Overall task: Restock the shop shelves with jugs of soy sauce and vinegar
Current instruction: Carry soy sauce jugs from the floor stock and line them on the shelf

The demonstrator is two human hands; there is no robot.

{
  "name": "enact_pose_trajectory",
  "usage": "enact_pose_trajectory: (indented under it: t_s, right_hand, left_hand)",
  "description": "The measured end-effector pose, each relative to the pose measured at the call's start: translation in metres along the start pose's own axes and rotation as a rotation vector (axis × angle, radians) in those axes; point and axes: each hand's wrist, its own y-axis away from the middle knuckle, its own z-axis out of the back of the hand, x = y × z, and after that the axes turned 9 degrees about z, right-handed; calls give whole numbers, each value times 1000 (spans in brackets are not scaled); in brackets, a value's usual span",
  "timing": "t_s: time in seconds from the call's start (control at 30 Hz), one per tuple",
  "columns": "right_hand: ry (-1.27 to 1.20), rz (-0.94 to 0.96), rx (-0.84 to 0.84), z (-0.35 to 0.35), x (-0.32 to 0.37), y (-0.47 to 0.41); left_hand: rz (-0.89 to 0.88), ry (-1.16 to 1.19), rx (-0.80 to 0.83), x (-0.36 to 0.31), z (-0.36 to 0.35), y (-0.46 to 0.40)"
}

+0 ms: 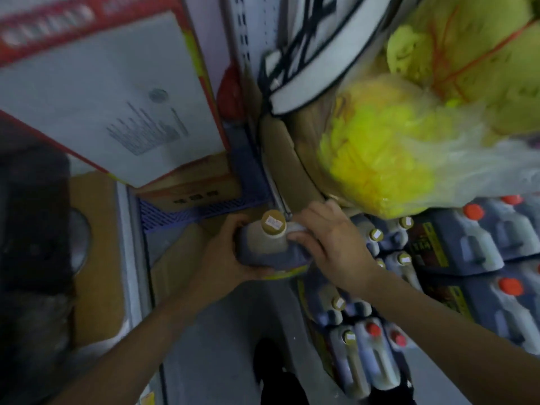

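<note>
1. My left hand (pixel 230 252) wraps the near side of the jug (pixel 270 248), fingers curled under its shoulder. My right hand (pixel 324 244) grips the opposite side, thumb against the body. Both hold it firmly; neither is slack.
2. Jug sits at frame centre, dark body, tan cap (pixel 273 223) facing me with a white sticker on it.
3. At 3 o'clock of the jug: packed rows of shelved jugs (pixel 455 244), some with orange-red caps, some with tan caps. They stand touching one another.
4. At 1 o'clock, just above my right hand: a clear bag of yellow items (pixel 380 159) overhangs the jugs. A cardboard edge (pixel 295 171) runs beside it.
5. At 11 o'clock: a red-trimmed white carton (pixel 117 92) on a brown box (pixel 193 188), over a blue crate (pixel 204 213).
6. Hard to make out: carton print is blurred; jug labels unreadable; the dark mass at 9 o'clock cannot be identified. The jug's base is hidden by my hands.
7. Open room: grey floor (pixel 233 331) at 6 o'clock, between my forearms.
</note>
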Motion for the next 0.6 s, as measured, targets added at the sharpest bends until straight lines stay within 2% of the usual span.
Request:
enact_pose_trajectory:
  t_s: [0.2, 0.27, 0.33, 0.43, 0.6]
  right_hand:
    - [-302, 113, -61, 119, 108, -103]
    - [-390, 152, -90, 166, 152, -135]
    - [-374, 249, -85, 215, 195, -161]
    - [-359, 353, -59, 268, 240, -190]
    - [-571, 458, -105, 317, 317, -203]
  left_hand:
    - [-204, 286, -330, -133, 79, 95]
    - [-286, 303, -423, -189, 112, 122]
    - [-370, 304, -508, -241, 147, 151]
    - [-492, 285, -611, -316, 189, 195]
    - [-558, 299, -651, -391, 231, 268]
